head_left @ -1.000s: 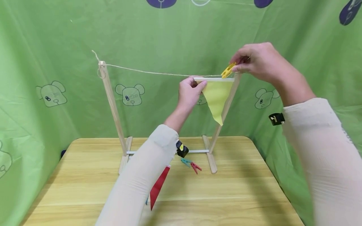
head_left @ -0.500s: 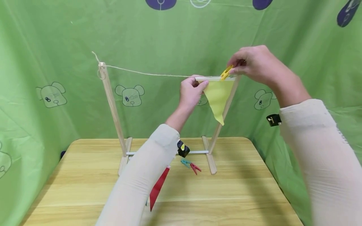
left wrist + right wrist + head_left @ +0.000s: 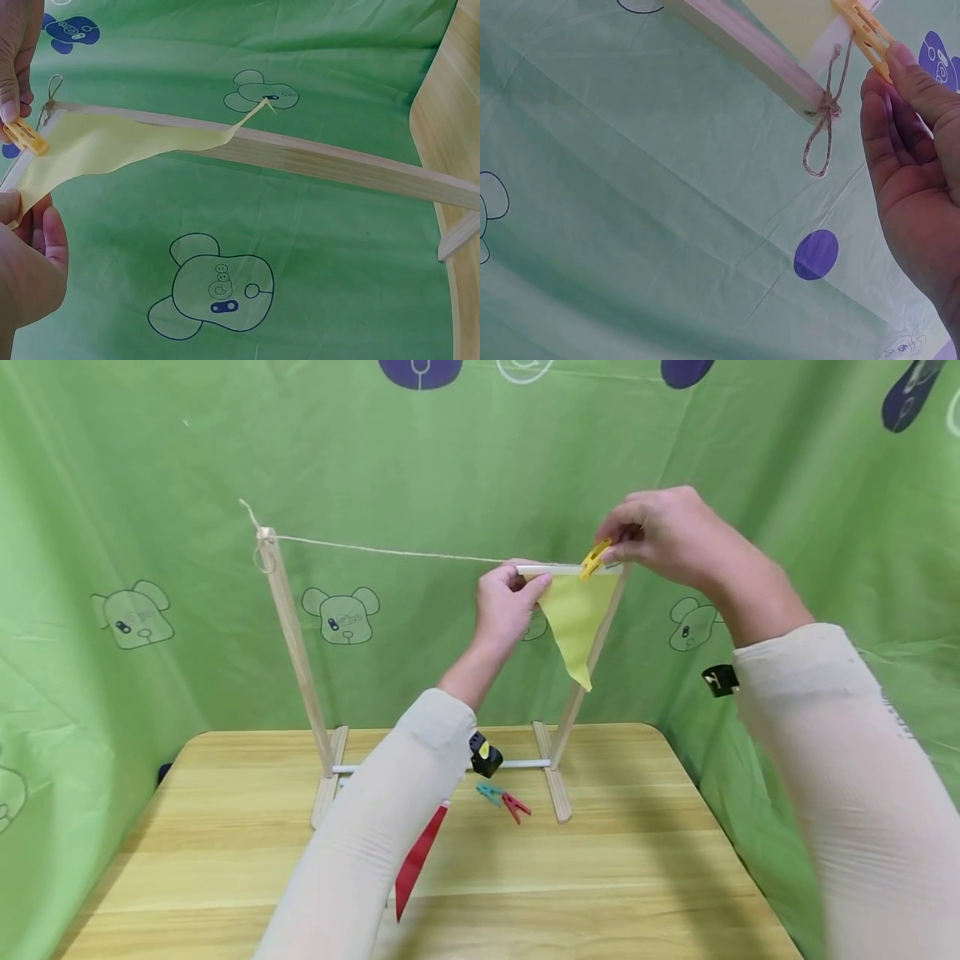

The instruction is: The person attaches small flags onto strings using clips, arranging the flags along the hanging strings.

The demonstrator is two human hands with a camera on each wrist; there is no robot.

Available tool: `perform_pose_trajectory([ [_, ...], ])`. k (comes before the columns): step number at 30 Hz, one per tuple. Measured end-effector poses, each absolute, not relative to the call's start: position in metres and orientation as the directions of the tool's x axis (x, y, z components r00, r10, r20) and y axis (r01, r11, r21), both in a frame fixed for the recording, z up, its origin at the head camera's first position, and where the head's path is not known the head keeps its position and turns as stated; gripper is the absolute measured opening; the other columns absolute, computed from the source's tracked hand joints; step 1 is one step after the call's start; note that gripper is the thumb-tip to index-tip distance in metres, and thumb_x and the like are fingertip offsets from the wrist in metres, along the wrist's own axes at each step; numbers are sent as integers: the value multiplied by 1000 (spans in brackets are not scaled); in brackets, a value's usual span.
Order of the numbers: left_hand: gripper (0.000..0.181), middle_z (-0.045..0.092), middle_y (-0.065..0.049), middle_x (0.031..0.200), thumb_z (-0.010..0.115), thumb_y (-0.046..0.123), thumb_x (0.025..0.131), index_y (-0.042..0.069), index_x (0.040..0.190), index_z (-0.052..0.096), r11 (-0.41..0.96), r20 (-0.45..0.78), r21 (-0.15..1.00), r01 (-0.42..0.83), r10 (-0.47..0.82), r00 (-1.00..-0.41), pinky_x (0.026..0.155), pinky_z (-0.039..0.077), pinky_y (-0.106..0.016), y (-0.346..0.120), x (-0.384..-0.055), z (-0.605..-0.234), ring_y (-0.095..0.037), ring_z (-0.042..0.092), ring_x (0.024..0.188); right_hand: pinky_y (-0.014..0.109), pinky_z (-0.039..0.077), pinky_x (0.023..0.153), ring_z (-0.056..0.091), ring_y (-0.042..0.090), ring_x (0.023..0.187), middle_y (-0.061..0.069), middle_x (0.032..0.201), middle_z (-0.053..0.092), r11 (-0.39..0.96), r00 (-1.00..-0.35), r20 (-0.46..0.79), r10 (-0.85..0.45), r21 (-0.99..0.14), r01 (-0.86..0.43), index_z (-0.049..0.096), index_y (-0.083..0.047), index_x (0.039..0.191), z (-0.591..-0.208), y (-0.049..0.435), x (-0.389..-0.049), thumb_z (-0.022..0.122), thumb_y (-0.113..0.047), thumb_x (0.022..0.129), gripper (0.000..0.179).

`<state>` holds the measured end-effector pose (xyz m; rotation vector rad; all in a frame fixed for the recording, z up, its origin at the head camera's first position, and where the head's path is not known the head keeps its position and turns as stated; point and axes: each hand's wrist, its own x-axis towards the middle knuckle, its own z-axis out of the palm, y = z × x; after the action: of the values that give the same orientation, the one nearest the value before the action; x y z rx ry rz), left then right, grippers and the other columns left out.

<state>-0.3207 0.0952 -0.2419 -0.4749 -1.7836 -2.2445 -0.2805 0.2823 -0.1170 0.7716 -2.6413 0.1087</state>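
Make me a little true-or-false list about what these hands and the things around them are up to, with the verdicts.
1. The right hand pinches a yellow clothespin. True.
2. The left hand holds the red pennant. False: it pinches the yellow pennant; the red pennant lies on the table.
3. The string is tied at the top of the left wooden post. True.
4. The teal clothespin hangs on the string. False: it lies on the table beside a red clothespin.
5. The yellow pennant's tip points down. True.
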Motion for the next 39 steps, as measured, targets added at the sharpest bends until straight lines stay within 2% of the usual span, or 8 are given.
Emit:
perform_pose_trajectory([
  [5,17,72,-22,97,72,0,94,-10,108,71,-242,399,891,384,15,-917,65,58,-22,96,-321,-242,-10,61,71,12,47,69,69,24,88,11,103,73,845,-776,380,-504,31,-534,77,-6,105,-117,282,-281,77,-10,92,14],
  [11,19,71,-19,96,72,3,95,-8,111,71,-217,378,907,362,36,-925,65,57,-19,95,-321,-241,-10,61,71,13,48,69,69,24,87,10,101,73,841,-771,381,-511,36,-540,78,-7,104,-118,282,-282,78,-10,91,13],
  [19,20,71,-17,99,72,2,95,-6,113,71,-229,379,905,360,44,-924,72,61,-27,95,-321,-239,-10,62,73,12,47,69,69,23,87,10,101,73,841,-769,386,-509,35,-539,78,-6,105,-119,282,-283,78,-10,91,14],
  [25,20,71,-17,98,71,2,95,-7,113,70,-238,379,903,359,42,-925,69,60,-22,96,-322,-239,-10,62,73,12,47,69,68,23,86,10,100,72,840,-773,373,-513,30,-542,77,-6,108,-120,283,-284,79,-10,91,18],
  [33,17,72,-21,100,71,-1,94,-7,110,71,-270,393,888,373,20,-919,68,59,-22,99,-323,-240,-10,63,73,11,47,68,66,21,85,11,99,71,838,-773,368,-517,36,-544,76,-4,110,-119,283,-284,80,-11,90,21],
  [39,17,72,-20,98,72,1,94,-7,109,71,-256,379,895,366,2,-925,68,59,-23,97,-323,-242,-10,62,72,12,47,71,65,22,91,12,104,69,851,-802,341,-490,-10,-524,75,-3,116,-120,280,-283,78,-12,92,25],
])
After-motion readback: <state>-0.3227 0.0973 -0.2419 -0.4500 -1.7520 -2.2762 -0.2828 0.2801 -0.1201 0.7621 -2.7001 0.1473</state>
